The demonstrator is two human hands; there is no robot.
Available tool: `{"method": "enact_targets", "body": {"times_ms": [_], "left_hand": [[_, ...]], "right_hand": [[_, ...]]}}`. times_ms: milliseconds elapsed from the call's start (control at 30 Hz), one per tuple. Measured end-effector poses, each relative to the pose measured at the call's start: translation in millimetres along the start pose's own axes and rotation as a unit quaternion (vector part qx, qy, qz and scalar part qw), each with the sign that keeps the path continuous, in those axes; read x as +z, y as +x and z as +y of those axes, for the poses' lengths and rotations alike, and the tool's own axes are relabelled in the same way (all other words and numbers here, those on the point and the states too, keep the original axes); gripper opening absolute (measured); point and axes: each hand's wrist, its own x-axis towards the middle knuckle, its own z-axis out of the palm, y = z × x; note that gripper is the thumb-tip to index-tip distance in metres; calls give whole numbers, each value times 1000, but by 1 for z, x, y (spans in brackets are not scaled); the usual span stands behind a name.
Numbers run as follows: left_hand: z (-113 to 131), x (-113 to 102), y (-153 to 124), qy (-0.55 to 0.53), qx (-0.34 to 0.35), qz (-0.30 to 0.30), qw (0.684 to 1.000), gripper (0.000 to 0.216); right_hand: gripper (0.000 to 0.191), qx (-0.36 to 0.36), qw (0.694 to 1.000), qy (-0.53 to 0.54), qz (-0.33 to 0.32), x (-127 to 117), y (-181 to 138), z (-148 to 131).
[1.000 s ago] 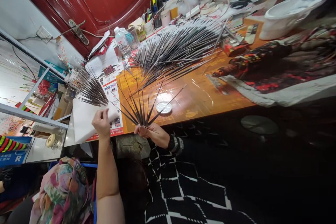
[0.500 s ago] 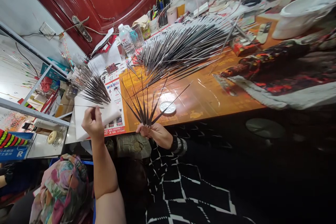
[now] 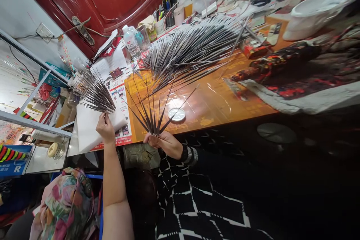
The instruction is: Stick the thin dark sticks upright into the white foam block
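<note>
My right hand (image 3: 165, 144) is closed around the lower ends of several dark tapered rods (image 3: 153, 120), which fan upward with their thin tips apart. To its left, my left hand (image 3: 105, 126) is pinched at the near edge of a bundle of similar dark rods (image 3: 97, 92). A thin dark rod seems to be between those fingertips, though it blends into the bundle. This bundle lies on a white foam block (image 3: 87, 129) at the table's left end. A much larger pile of grey-black rods (image 3: 194, 48) spreads across the table beyond both hands.
A small round white lid (image 3: 176, 114) lies on the orange tabletop (image 3: 216, 101). Behind stand a water bottle (image 3: 131, 42) and pots of coloured sticks. A stained cloth (image 3: 295, 71) and white tub (image 3: 315, 18) are at right, a metal frame (image 3: 33, 122) at left.
My left hand has moved slightly right and up to the bundle on the foam, bringing the thin rod it held against it. My right hand still holds its fan of rods.
</note>
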Motion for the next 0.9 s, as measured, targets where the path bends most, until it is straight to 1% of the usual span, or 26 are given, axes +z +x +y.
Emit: {"method": "enact_targets", "body": {"times_ms": [67,133,200,233,267,300,333,367,400,433,467,500,600,667,700,733,800,833,867,900], "left_hand": [[-4,0,0,15,7,8,1000,33],[-3,-3,2,37,15,13,999,33],[8,-12,2,48,9,9,999,31],[17,-17,0,35,-2,-4,999,31],[28,-22,-3,2,-17,-33,999,30],[40,-28,-8,-49,-33,-79,995,30],[53,-33,-13,-118,-50,-145,981,29],[65,-38,-20,-188,-66,-218,955,28],[77,-42,-26,-244,-77,-277,926,27],[87,-45,-31,-288,-85,-319,899,26],[96,-47,-36,-315,-89,-342,881,24],[103,-50,-39,-329,-92,-351,872,22],[110,-58,-39,-344,-105,-356,862,20],[106,-66,-31,-351,-119,-348,861,21],[101,-69,-24,-350,-125,-325,870,22],[94,-72,-16,-341,-128,-282,887,22],[74,-75,2,-285,-116,-154,939,22],[62,-74,12,-238,-103,-86,962,22],[50,-72,21,-187,-89,-38,978,22],[37,-68,29,-140,-78,-16,987,23]], "right_hand": [[58,-3,1000,-3,-2,0,0,-1],[60,-3,1000,-8,-8,1,0,-3],[63,2,1000,-14,-12,1,0,-5],[63,4,1000,-18,-14,1,-1,-6],[64,7,1000,-24,-16,1,-1,-6],[63,9,999,-30,-15,1,-2,-7],[63,11,999,-38,-15,1,-2,-7],[63,13,999,-46,-15,1,-3,-8],[63,14,998,-53,-17,0,-3,-8],[63,15,998,-58,-18,0,-4,-8],[62,18,998,-62,-21,0,-4,-9],[62,22,997,-65,-23,-1,-5,-9],[62,33,997,-61,-24,-2,-5,-9],[62,34,998,-48,-20,-2,-5,-8],[61,32,999,-40,-15,-2,-5,-8],[61,29,999,-34,-10,-1,-5,-7],[60,26,999,-30,2,-1,-6,-6],[60,28,999,-33,7,-1,-6,-5],[59,31,999,-38,9,0,-7,-4],[59,34,998,-43,12,0,-7,-4]]}}
